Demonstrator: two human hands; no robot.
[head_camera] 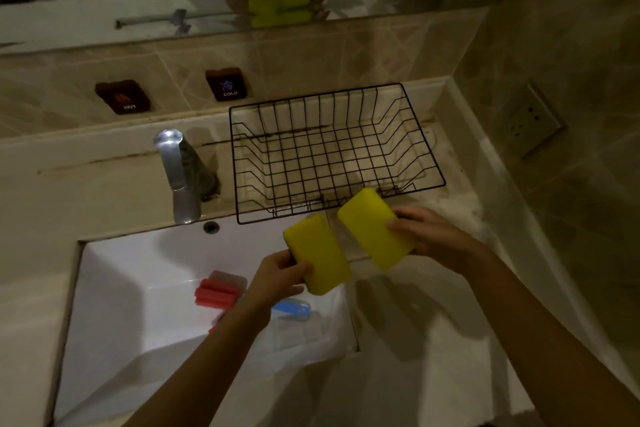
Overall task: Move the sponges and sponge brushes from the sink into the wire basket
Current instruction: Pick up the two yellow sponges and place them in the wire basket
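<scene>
My left hand (pixel 277 274) grips a yellow sponge (pixel 318 253) by its near end, above the sink's right edge. My right hand (pixel 429 236) holds a second yellow sponge (pixel 375 227) just in front of the black wire basket (pixel 426 163), which stands on the counter behind and to the right of the sink and has nothing in it. In the white sink (pixel 114 288) lie a red ribbed sponge brush (pixel 216 293) and a blue-headed brush (pixel 292 308), both partly hidden by my left forearm.
A chrome tap (pixel 180 173) stands left of the basket, over the sink's back edge. HOT (pixel 123 95) and COLD (pixel 227 85) plates sit on the tiled wall. A mirror runs along the top; a wall socket (pixel 531 120) is at right.
</scene>
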